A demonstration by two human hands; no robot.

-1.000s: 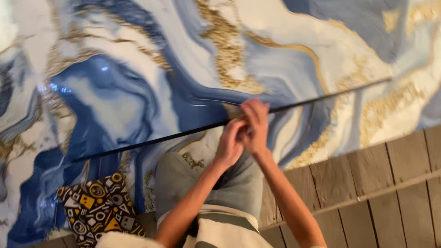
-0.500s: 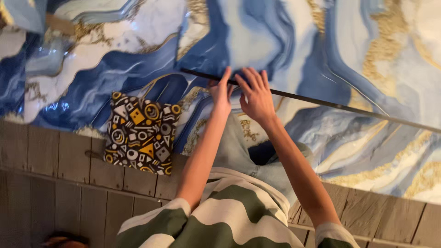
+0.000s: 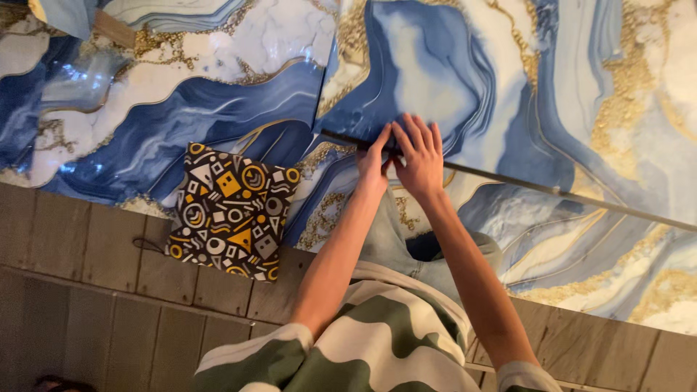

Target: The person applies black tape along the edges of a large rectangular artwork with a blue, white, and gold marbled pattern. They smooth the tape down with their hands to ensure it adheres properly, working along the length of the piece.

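Both hands meet at the near end of a thin dark straight rod lying on a blue, white and gold marbled sheet.

Head view: at centre frame the left hand pinches the rod's end with fingers bunched, and the right hand lies just beside it with fingers spread flat over the rod and sheet; whether it clasps the rod I cannot tell. From the hands the rod runs down toward the right edge of the frame. The sheet fills the upper frame, over grey wooden floorboards below. A square pouch patterned in black, yellow and white lies left of centre, across the sheet's lower edge. A green-and-cream striped shirt fills the bottom centre.
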